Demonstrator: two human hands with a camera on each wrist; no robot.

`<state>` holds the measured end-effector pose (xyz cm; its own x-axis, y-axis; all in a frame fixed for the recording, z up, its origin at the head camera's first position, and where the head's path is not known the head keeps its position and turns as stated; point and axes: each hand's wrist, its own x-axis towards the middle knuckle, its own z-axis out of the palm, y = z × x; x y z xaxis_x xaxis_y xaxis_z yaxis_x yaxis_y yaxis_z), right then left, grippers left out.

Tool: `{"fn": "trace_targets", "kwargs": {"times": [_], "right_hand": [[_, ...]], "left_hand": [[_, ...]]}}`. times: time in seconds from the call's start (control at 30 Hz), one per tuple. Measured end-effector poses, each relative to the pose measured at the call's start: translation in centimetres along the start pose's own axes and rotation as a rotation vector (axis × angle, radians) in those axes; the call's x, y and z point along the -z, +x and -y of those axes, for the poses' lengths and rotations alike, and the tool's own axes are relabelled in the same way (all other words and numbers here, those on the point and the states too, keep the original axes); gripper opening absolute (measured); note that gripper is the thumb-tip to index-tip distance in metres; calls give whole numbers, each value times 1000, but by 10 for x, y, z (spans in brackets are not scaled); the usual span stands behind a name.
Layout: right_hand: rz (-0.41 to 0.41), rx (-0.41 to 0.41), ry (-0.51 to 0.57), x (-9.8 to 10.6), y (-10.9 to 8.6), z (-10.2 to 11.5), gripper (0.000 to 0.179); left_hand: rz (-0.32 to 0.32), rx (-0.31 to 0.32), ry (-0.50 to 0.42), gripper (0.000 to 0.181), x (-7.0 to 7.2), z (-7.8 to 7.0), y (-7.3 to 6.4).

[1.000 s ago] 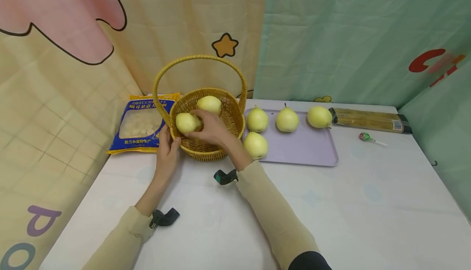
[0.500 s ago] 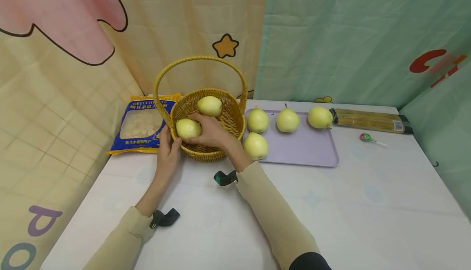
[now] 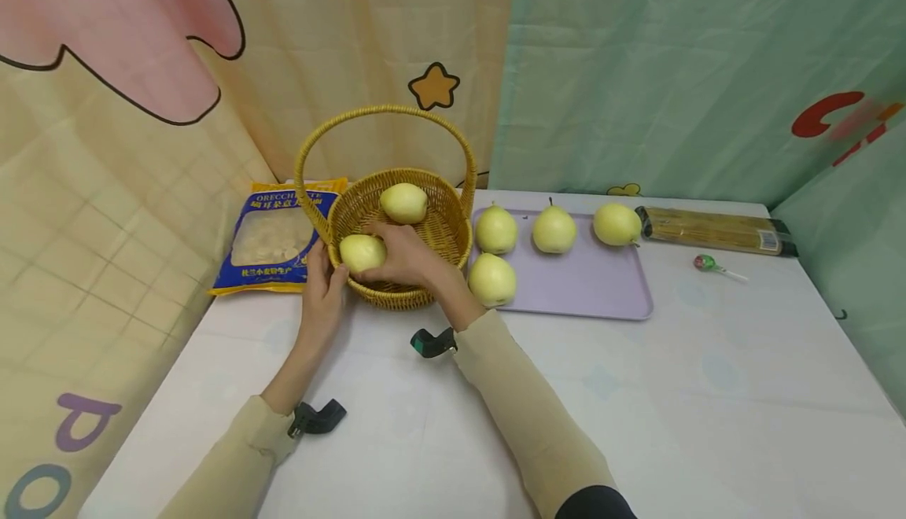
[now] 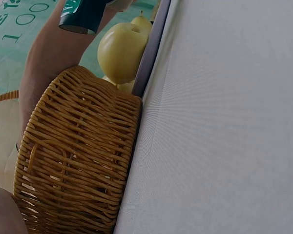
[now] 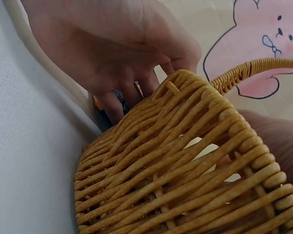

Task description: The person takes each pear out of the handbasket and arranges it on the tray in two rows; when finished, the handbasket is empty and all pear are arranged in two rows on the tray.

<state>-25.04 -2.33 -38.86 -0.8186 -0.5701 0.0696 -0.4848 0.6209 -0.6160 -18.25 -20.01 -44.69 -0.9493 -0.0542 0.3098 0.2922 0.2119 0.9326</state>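
A round wicker basket (image 3: 447, 244) with a tall arched handle stands at the back left of the table. Inside it my right hand (image 3: 406, 258) holds a pale yellow-green pear (image 3: 362, 253) by its right side, near the left wall. Another pear (image 3: 404, 203) lies at the back of the basket. My left hand (image 3: 322, 295) steadies the basket from the left, its thumb at the rim; in the right wrist view its fingers (image 5: 110, 105) bend against the outer weave. The basket's woven wall (image 4: 78, 156) hides both pears in the left wrist view.
Right of the basket is a lilac tray (image 3: 580, 287) with several pears (image 3: 554, 232) on it. A blue and yellow pasta bag (image 3: 265, 240) lies left of the basket. At the far right are a pack of long noodles (image 3: 711, 230) and a lollipop (image 3: 705, 263). Curtains hang behind.
My right hand has brought its pear slightly lower into the basket, toward the near left wall. The left hand and the basket have stayed in place.
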Motion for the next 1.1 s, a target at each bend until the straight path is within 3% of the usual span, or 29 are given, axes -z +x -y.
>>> {"fn": "trace_targets", "kwargs": {"times": [0.2,0.4,0.63,1.1], "right_hand": [[-18,-19,-1,1,-2,0,75],[-94,-26,-72,1,-2,3,73],[-153,-50,-58,9,-7,11,74],[-236,-122,31,49,-53,21,75]], "left_hand": [[0,2,0,62,0,1,1],[-7,16,16,62,1,0,0],[0,13,25,62,0,-1,1],[8,33,19,63,1,-3,0]]}}
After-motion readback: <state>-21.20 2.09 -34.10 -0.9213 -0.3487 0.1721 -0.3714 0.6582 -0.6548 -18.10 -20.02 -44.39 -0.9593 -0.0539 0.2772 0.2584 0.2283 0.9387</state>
